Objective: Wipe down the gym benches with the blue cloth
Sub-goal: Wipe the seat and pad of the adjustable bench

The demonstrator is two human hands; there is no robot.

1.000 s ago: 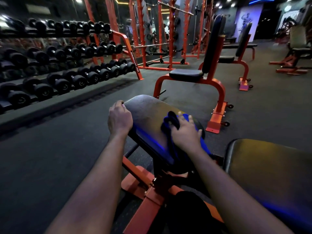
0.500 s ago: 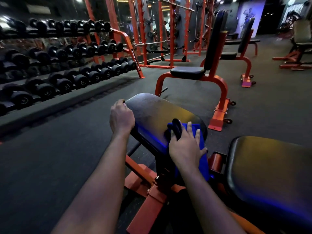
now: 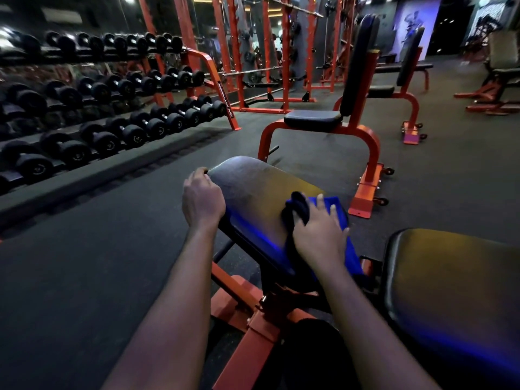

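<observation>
Hard to see: left hand (image 3: pixel 203 201) fingertips vanish over the bench pad (image 3: pixel 253 190) edge; right hand (image 3: pixel 319 235) covers much of the blue cloth (image 3: pixel 334 202); neighbouring pad (image 3: pixel 450 277) cut off at right.
Cloth: pad's right side, draped over the edge, well clear of the left hand.
Left hand: gripping the pad's left edge.
Right hand: flat on the cloth, bunched fold pinched by the thumb.

On our left we see tiers of black dumbbells (image 3: pixel 135 133) on a rack (image 3: pixel 217 80) with an orange end frame, set on a raised dark strip (image 3: pixel 112 170). Beyond stand tall orange squat racks (image 3: pixel 284 52), a barbell (image 3: pixel 292 8) across the top. Dark floor (image 3: pixel 70 263) spreads around us; a lit poster (image 3: pixel 413 21) hangs far off.
</observation>
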